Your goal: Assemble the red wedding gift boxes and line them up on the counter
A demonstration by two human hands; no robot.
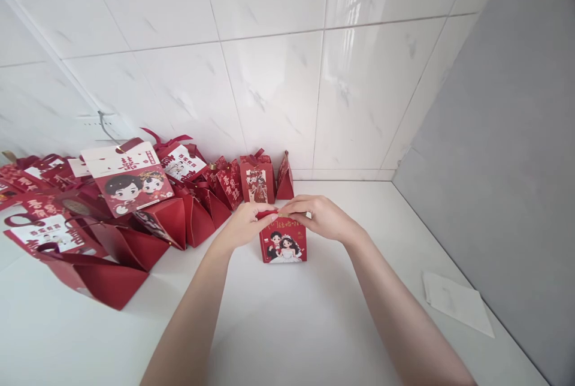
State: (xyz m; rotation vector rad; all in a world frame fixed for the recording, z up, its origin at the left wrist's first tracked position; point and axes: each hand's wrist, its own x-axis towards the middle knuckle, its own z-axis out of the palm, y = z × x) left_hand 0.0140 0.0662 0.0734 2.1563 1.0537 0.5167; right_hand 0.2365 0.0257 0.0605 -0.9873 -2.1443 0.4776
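A red wedding favor box (284, 248) printed with a cartoon bride and groom stands upright on the white tabletop (287, 326). From the left, my left hand (246, 225) pinches the box's top edge between thumb and fingers. My right hand (324, 217) grips the same top edge from the right, fingers bent over it. Both sets of fingertips nearly meet at the middle of the top. They cover part of the upper edge and the gold lettering below it. Just behind my hands stands another red box (257, 183) with a figure printed on its front.
Many red favor boxes (153, 221) with ribbons crowd the left side, a large cartoon-couple card box (130, 179) among them. A narrow red box (285, 176) stands near the tiled wall (269, 86). White paper (458, 302) lies at right, beside a grey panel (498, 152).
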